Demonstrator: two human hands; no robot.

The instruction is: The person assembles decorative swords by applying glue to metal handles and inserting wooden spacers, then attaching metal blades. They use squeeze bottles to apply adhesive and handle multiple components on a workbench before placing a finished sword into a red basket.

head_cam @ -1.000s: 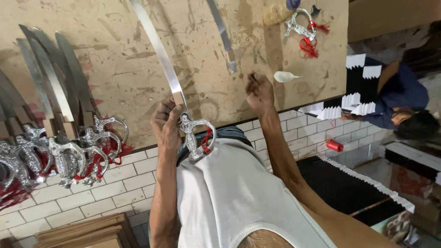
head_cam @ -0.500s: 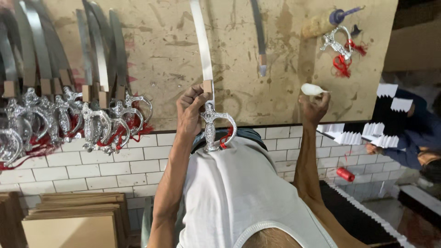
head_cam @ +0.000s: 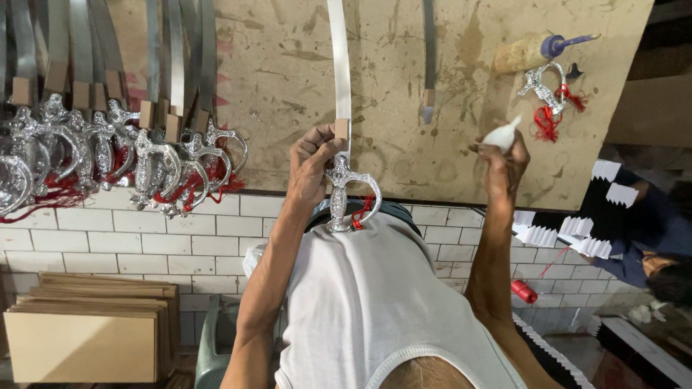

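A sword with a silver ornate hilt (head_cam: 344, 193) and a long steel blade (head_cam: 337, 65) lies on the stained plywood worktop (head_cam: 288, 86), hilt over the front edge against my shirt. My left hand (head_cam: 311, 164) grips it where blade meets hilt, beside a small wooden block (head_cam: 342, 130). My right hand (head_cam: 506, 160) is closed on a small white squeeze tube (head_cam: 500, 135), lifted above the board to the right of the sword.
Several finished swords with silver hilts and red tassels (head_cam: 137, 155) lie at the left. A loose blade (head_cam: 429, 57), a glue bottle (head_cam: 537, 49) and a spare hilt (head_cam: 544, 86) are at right. Flat boards (head_cam: 86, 324) are stacked below. Another person (head_cam: 649, 238) sits at right.
My right hand has lifted the white tube off the board and holds it raised. My left hand keeps its grip on the sword, while the view has shifted.
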